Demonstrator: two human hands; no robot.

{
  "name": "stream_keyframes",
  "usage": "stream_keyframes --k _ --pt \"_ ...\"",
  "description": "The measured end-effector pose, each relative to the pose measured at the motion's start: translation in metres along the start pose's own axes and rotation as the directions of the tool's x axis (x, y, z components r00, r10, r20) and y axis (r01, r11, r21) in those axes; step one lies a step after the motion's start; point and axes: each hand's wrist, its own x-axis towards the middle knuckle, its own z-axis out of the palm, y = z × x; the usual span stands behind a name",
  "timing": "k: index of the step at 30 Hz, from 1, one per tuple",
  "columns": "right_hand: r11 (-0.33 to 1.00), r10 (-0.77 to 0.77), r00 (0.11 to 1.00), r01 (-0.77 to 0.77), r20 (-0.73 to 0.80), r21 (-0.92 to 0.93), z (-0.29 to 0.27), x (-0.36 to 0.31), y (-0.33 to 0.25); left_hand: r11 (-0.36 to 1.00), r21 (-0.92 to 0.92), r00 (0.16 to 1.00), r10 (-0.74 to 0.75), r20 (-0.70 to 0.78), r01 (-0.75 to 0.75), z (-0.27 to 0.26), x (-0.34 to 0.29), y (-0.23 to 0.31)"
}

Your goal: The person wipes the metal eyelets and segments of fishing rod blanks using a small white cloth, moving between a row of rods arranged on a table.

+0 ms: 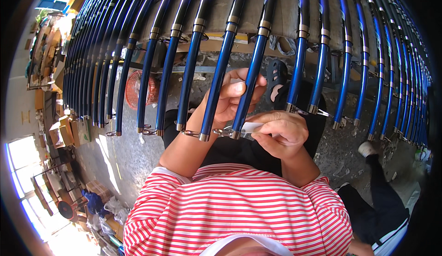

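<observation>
I am observing the left hand [232,100] closing its fingers around one blue rod [248,92] near its lower end; the right hand [281,134] is pinching a small white strip [251,127] against that end; work appears midway along the rack; rods are too many to count exactly, several dozen; one red basket [138,88] is sitting on the floor.

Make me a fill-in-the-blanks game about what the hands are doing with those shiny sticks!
1. The rods hanging in a row are mostly black and ____.
2. The left hand grips one of the ____.
3. The right hand pinches a small ____ piece at the rod's end.
4. The person's shirt has red and white ____.

Missing words: blue; rods; white; stripes
</observation>
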Motion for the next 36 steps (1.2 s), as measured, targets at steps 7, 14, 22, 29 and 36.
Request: stream_keyframes --k 7,14,22,29,36 --pt "1.000 -0.002 1.000 0.002 0.010 -0.008 -0.001 0.000 0.000 0.998 0.056 0.999 -0.039 -0.018 0.040 0.007 0.006 0.005" --pt "0.999 -0.014 1.000 0.014 0.010 0.041 0.000 0.002 0.001 0.995 0.064 0.997 -0.078 -0.025 0.080 0.014 0.009 0.006" --pt "0.999 -0.009 0.999 0.007 0.044 0.041 -0.003 0.002 0.001 0.991 0.123 0.998 -0.060 0.009 0.058 0.020 0.019 0.002" --pt "1.000 0.029 0.997 -0.028 0.077 -0.011 -0.004 0.002 -0.002 0.979 0.143 0.990 -0.144 0.001 0.142 0.019 0.021 0.008" --pt "0.992 0.039 0.998 -0.044 0.041 0.121 -0.001 -0.002 -0.006 0.995 0.039 0.993 -0.091 0.081 0.088 0.004 0.018 -0.003"
